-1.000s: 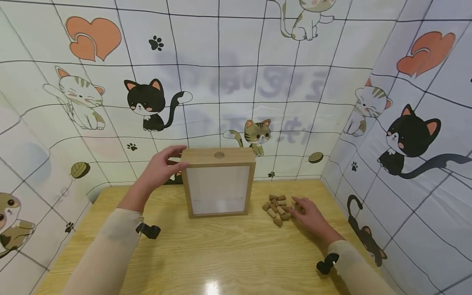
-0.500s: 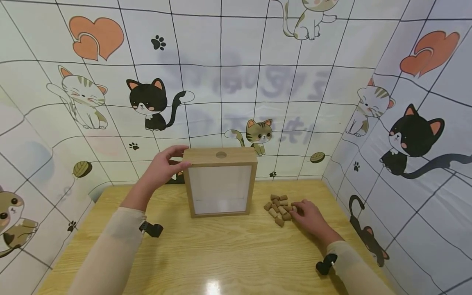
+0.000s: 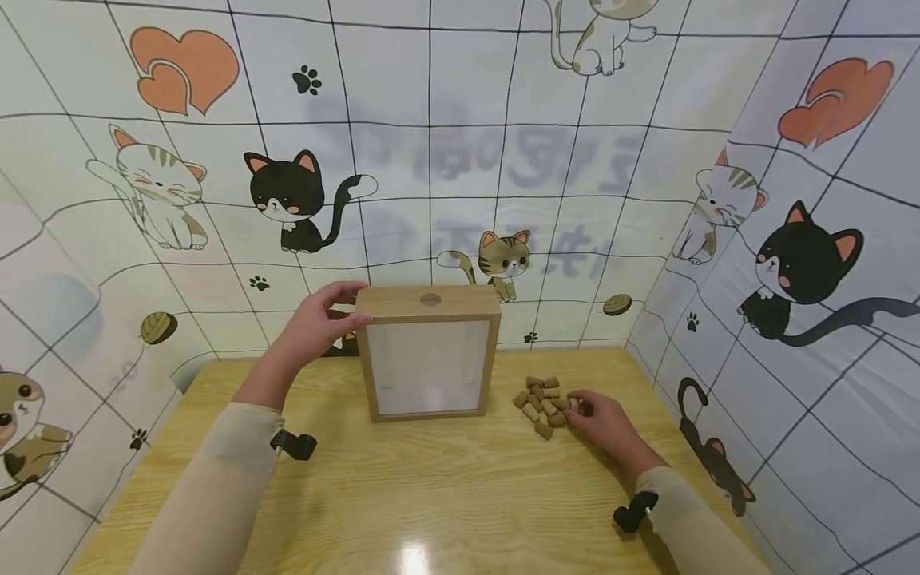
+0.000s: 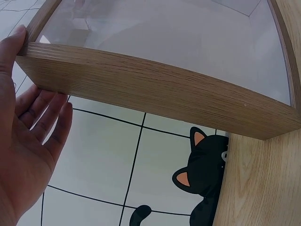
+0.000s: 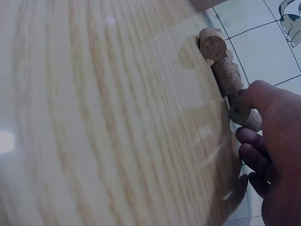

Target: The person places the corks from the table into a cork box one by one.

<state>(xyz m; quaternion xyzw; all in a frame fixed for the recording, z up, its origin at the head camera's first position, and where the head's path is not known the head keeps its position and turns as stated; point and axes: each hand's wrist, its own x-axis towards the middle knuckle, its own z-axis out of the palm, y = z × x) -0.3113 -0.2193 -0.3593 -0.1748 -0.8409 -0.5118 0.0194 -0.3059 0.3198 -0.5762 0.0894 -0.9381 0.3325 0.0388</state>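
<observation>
On the table stands an upright shadow box (image 3: 431,367) with a wooden frame, a clear front and a round hole (image 3: 430,299) in its top. My left hand (image 3: 309,331) grips its upper left corner, thumb on the front edge and fingertips at the back edge in the left wrist view. To the right of the box lies a loose pile of wine corks (image 3: 535,399). At the pile's right side, my right hand (image 3: 604,419) pinches one cork (image 5: 254,121) between thumb and fingers, low over the table. Its fingers partly hide that cork in the head view.
The pale wooden table (image 3: 402,487) extends in front of the box. A white sheet (image 3: 460,160) with grid lines and cartoon cats hangs behind the table and along both sides.
The right hand's thumb and fingers have closed on a cork at the right of the pile. The left hand and the shadow box have stayed in place.
</observation>
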